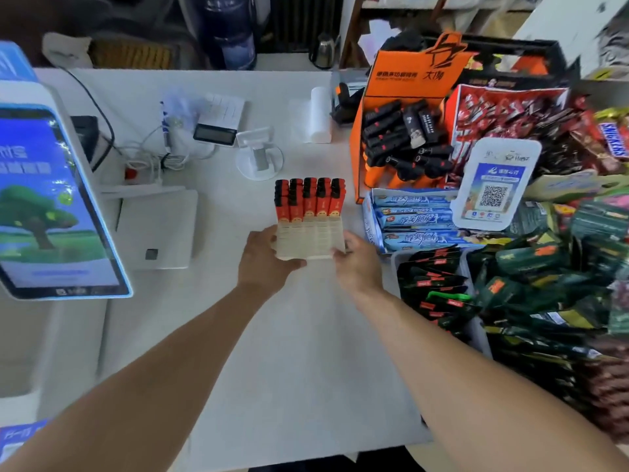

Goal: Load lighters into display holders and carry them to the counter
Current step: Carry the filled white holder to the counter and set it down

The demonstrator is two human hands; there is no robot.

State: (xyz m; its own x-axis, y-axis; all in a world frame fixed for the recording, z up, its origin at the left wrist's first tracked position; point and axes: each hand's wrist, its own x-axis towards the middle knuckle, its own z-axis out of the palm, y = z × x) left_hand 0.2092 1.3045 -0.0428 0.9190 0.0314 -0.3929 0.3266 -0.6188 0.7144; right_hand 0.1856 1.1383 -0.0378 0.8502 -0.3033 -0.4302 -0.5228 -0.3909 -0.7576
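Observation:
A pale display holder [308,238] stands on the white counter [272,335], a little right of its middle. Several red lighters with black caps [309,199] fill its back rows; the front slots show no lighters. My left hand [263,258] grips the holder's front left corner, thumb along its front edge. My right hand [357,264] grips the front right corner. Both forearms reach in from the bottom of the view.
An orange box of black lighters [405,144] and a QR code stand [495,185] sit right of the holder. Gum packs [415,219] and snack bags [544,284] crowd the right side. A payment screen [51,202], cables and a small white stand [259,158] occupy the left and back.

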